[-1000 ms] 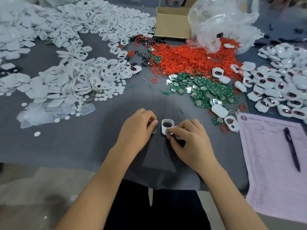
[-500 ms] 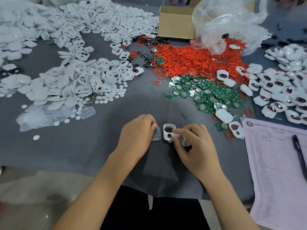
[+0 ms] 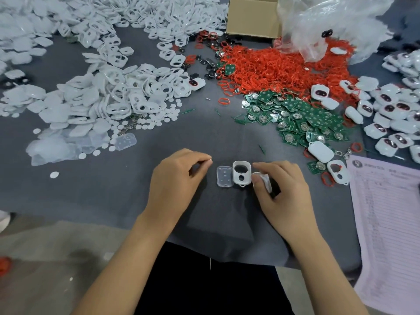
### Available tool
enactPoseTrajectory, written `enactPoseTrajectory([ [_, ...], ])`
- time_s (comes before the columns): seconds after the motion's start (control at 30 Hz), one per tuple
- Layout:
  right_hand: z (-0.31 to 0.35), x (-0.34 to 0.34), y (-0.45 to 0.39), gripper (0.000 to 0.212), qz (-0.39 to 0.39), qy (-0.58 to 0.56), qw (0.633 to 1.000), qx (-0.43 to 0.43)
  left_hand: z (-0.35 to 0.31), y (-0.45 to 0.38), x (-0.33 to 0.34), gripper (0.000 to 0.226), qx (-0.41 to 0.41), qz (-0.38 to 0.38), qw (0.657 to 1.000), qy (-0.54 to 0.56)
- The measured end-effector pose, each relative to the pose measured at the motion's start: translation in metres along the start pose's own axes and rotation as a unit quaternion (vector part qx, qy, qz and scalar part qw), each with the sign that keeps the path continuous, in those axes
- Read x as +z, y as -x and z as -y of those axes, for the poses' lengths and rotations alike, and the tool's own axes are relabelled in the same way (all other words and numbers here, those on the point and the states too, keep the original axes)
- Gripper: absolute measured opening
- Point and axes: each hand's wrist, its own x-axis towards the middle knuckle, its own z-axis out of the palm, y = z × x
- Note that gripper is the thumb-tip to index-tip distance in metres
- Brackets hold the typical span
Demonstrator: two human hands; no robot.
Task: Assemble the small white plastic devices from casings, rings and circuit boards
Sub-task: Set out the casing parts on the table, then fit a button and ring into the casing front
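Note:
A white casing [image 3: 242, 173] with two holes lies on the grey cloth between my hands. Just left of it lies a clear button pad [image 3: 224, 176]. My left hand [image 3: 179, 178] hovers left of the pad, thumb and forefinger pinched together; I cannot tell whether anything is between them. My right hand [image 3: 280, 189] rests right of the casing and holds another white casing part [image 3: 264, 181] in its fingers. Green circuit boards [image 3: 295, 117] and red rings [image 3: 277, 67] are heaped behind, white casing shells [image 3: 127, 92] at the left.
Finished white devices [image 3: 395, 114] pile up at the right. A printed sheet [image 3: 386, 212] lies at the right edge. A cardboard box [image 3: 252, 17] and a clear plastic bag [image 3: 331, 26] stand at the back. The table's front edge runs under my forearms.
My left hand has let go of the clear pad, which now lies beside the casing, and has drawn slightly left. The right hand stays beside the casing with its part.

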Motion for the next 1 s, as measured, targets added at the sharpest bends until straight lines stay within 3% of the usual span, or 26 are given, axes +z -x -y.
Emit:
enactPoseTrajectory([
  [0.13,0.002,-0.002,0.0,0.016,0.006,-0.009,1.0,0.0,-0.003,0.008,-0.007,0.003,0.004,0.019,0.995,-0.094],
  [0.27,0.004,-0.004,0.001,0.015,0.02,-0.015,0.999,0.02,-0.001,0.01,-0.011,0.006,0.006,0.067,0.994,-0.081],
  [0.4,0.003,-0.005,-0.004,0.012,0.018,-0.034,0.998,0.041,-0.001,0.011,-0.009,0.017,0.0,0.09,0.996,-0.019],
  [0.6,-0.006,0.002,-0.056,0.013,-0.039,-0.113,0.98,0.162,0.002,-0.031,0.006,0.008,-0.032,0.063,0.993,0.1],
  [0.73,-0.009,0.012,-0.109,0.011,0.0,0.017,0.994,0.108,0.002,-0.086,0.021,0.008,-0.036,0.079,0.99,0.111],
  [0.83,-0.012,0.029,-0.148,0.019,0.063,0.16,0.982,0.078,0.005,-0.13,0.038,0.006,-0.028,0.069,0.992,0.099],
  [0.93,-0.017,0.044,-0.169,0.027,0.144,0.203,0.967,0.06,0.013,-0.162,0.053,0.009,-0.024,0.072,0.995,0.057],
  [1.0,-0.02,0.047,-0.172,0.031,0.14,0.203,0.968,0.051,0.019,-0.176,0.062,0.016,-0.027,0.081,0.996,0.016],
])
